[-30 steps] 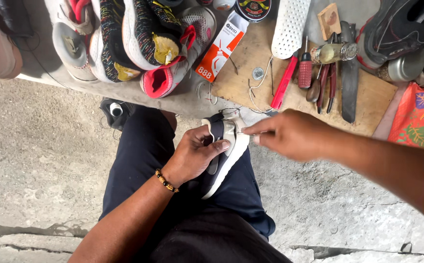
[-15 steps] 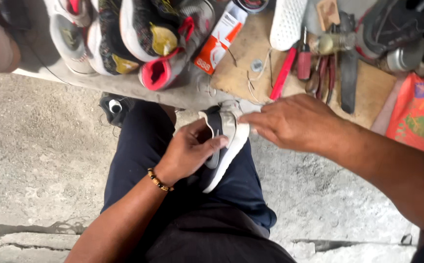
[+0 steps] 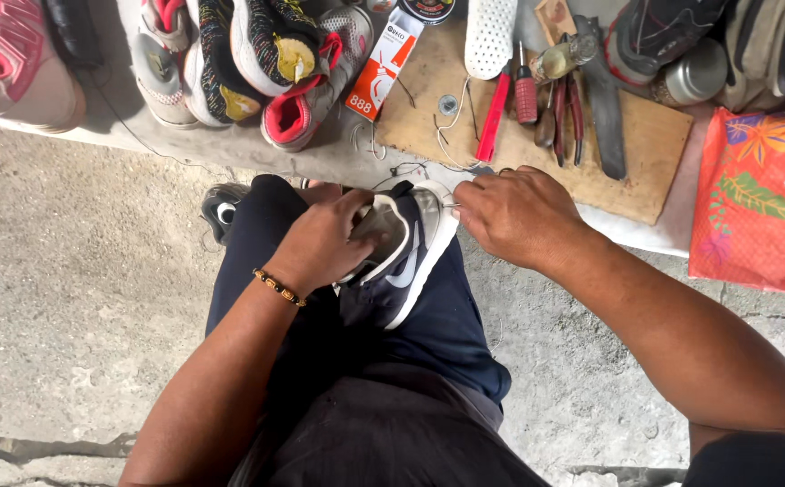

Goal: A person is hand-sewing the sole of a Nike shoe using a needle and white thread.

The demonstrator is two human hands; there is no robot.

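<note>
A wooden board (image 3: pixel 645 144) lies at one o'clock, carrying a red-handled tool (image 3: pixel 493 117), a small screwdriver (image 3: pixel 525 95), pliers (image 3: pixel 565 113) and a dark blade (image 3: pixel 605 108). A white perforated insole (image 3: pixel 490 36) rests at twelve o'clock beside an orange-and-white box (image 3: pixel 380 68). Colourful sneakers (image 3: pixel 257 63) crowd eleven o'clock, a pink shoe (image 3: pixel 13 63) sits at ten, and an orange flowered bag (image 3: pixel 757 203) lies at three.

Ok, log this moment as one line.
left hand: grips dark sneaker on lap | right hand: pinched at sneaker's white sole edge | wooden board: holds tools
</note>
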